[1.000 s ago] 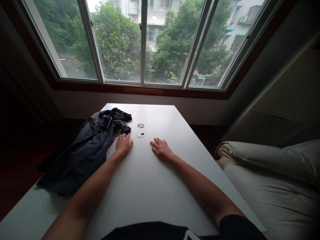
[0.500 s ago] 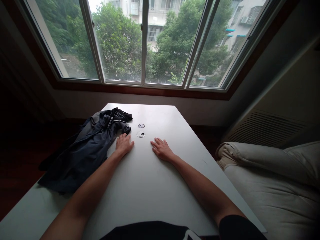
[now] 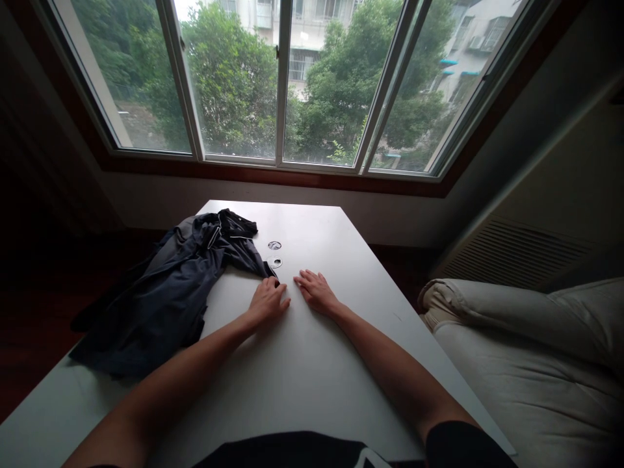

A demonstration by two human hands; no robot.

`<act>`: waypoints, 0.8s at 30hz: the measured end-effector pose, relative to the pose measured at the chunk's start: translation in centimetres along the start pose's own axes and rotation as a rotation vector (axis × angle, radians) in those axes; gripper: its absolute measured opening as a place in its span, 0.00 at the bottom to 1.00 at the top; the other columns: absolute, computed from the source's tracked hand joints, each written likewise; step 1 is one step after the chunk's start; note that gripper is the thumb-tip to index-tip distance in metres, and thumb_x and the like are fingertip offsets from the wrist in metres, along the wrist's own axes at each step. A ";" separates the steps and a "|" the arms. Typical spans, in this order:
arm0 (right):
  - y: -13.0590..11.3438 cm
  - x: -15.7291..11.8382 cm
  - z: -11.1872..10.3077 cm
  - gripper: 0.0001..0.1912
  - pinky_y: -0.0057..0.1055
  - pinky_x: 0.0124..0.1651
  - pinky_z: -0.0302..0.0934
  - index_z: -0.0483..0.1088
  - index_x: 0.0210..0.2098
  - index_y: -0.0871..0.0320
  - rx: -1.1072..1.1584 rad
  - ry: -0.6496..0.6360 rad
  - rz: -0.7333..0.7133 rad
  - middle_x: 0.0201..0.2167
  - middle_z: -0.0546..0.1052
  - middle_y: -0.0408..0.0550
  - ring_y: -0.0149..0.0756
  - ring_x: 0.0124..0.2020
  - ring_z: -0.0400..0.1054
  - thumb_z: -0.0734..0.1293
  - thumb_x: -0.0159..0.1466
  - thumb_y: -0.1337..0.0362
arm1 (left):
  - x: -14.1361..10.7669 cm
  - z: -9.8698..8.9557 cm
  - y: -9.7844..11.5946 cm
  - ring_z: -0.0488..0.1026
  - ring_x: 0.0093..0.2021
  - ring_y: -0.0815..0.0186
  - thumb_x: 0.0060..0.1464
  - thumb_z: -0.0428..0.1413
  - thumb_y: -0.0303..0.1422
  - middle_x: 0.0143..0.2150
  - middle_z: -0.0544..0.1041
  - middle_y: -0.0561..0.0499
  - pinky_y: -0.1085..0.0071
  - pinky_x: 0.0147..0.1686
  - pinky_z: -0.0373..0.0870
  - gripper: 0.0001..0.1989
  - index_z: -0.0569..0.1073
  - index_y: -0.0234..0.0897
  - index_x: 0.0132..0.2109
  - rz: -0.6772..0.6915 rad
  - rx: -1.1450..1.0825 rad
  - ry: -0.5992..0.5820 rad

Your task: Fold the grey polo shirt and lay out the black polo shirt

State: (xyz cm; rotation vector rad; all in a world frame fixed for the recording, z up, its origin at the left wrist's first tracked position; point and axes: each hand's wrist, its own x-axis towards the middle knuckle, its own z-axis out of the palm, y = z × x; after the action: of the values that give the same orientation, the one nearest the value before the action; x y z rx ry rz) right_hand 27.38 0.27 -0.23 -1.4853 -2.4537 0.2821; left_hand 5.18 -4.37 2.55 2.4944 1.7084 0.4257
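Observation:
A dark blue and grey jacket (image 3: 166, 292) lies crumpled over the left side of the white table (image 3: 292, 383). My left hand (image 3: 268, 298) grips the end of one part of it, perhaps a sleeve, which stretches rightward across the tabletop. Its fingertips are partly hidden. My right hand (image 3: 314, 290) rests flat on the table with its fingers stretched out, holding nothing. Just beyond the hands are two small round flat pieces: a patterned disc (image 3: 274, 246) and, nearer, a pale disc with a dark spot (image 3: 277, 262). Cloth and my left hand come close to the nearer disc.
Past the table's far edge stands a wall with a wide window (image 3: 280, 97). A pale padded sofa (image 3: 526, 351) is along the right side, with a slatted vent panel (image 3: 507, 250) behind it. Some of the jacket hangs over the table's left edge.
My left hand has moved right and slightly nearer, drawing part of the jacket with it, up to the nearer disc. The right hand has stayed in place.

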 end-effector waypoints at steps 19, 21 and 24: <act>-1.6 -0.3 -0.1 0.17 0.41 0.66 0.57 0.76 0.57 0.51 0.114 0.107 -0.109 0.59 0.76 0.51 0.44 0.61 0.66 0.64 0.72 0.57 | -3.7 -4.0 6.0 0.77 0.47 0.56 0.67 0.50 0.34 0.47 0.80 0.45 0.60 0.50 0.70 0.12 0.78 0.40 0.46 0.319 -0.175 0.062; -1.6 -0.3 0.1 0.16 0.40 0.67 0.56 0.77 0.56 0.51 0.118 0.124 -0.138 0.59 0.76 0.50 0.43 0.62 0.65 0.65 0.71 0.58 | -2.5 -3.7 4.3 0.75 0.49 0.52 0.66 0.52 0.33 0.47 0.78 0.39 0.57 0.49 0.70 0.11 0.78 0.37 0.47 0.179 -0.011 0.062; -1.1 -0.2 0.1 0.15 0.38 0.66 0.57 0.78 0.52 0.51 0.141 0.197 -0.078 0.57 0.77 0.49 0.41 0.61 0.65 0.61 0.74 0.60 | -3.3 -1.9 5.1 0.73 0.49 0.48 0.64 0.56 0.38 0.49 0.76 0.35 0.55 0.44 0.71 0.12 0.77 0.34 0.48 0.206 0.103 -0.039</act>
State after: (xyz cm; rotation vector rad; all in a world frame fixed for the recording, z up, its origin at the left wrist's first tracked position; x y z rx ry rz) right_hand 26.55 -0.43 0.00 -1.2917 -2.2798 0.2735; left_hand 8.11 -9.45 4.88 2.7455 1.5026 0.3084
